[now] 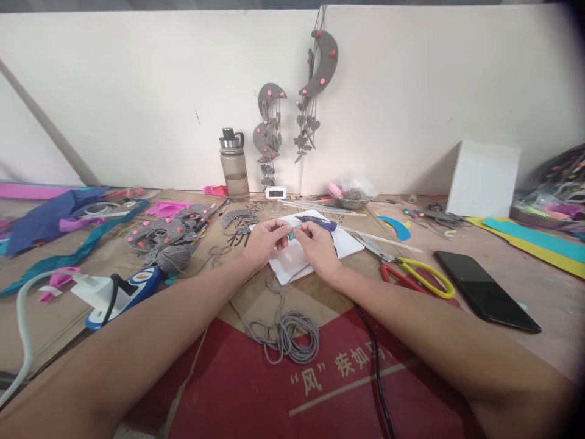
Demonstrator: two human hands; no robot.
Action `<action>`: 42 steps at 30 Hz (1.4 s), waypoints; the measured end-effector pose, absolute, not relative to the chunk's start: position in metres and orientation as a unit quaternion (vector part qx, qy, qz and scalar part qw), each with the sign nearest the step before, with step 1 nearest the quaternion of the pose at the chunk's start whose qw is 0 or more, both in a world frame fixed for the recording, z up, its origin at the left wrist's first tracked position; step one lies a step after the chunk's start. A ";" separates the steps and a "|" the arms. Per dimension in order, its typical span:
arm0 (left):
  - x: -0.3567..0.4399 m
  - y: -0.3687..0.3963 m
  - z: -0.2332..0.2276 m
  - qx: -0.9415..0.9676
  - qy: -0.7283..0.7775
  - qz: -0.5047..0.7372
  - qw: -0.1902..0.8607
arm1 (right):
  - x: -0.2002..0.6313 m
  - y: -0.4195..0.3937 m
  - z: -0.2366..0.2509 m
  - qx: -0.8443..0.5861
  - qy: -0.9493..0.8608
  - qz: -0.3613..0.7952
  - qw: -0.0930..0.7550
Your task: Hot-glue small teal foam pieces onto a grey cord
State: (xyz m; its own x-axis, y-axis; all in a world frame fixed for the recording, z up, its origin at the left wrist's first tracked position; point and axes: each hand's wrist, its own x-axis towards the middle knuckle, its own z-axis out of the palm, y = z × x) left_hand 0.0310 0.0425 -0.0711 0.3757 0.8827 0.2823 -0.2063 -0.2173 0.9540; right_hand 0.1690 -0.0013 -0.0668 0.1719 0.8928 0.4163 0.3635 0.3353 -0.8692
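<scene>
My left hand [264, 241] and my right hand [319, 245] meet over a white sheet [348, 244] on the table. Between their fingertips they pinch a small teal piece [291, 232]. A thin grey cord runs from the hands down to a loose coil of grey cord [286, 335] on the red cardboard [256, 390]. Just behind my right hand, a dark blue glue gun [320, 222] lies on the white sheet.
Yellow-and-red scissors [418, 277] and a black phone [485, 299] lie to the right. Grey felt moons with pink dots [169, 235], a ball of grey yarn [173, 257] and a blue-white tool [123, 292] sit left. A water bottle [234, 166], hanging moon ornaments [320, 67] and a white box [483, 178] stand behind.
</scene>
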 end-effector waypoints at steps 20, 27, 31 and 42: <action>0.033 0.042 -0.069 0.555 0.225 0.483 0.639 | 0.169 0.001 -0.068 -0.520 -0.579 0.238 0.581; 0.034 0.041 -0.070 0.589 0.268 0.496 0.579 | 0.169 -0.001 -0.067 -0.523 -0.586 0.231 0.575; 0.033 0.043 -0.072 0.581 0.292 0.519 0.556 | 0.167 -0.001 -0.069 -0.516 -0.596 0.240 0.566; 0.034 0.046 -0.074 0.531 0.331 0.556 0.547 | 0.167 0.001 -0.073 -0.501 -0.600 0.263 0.565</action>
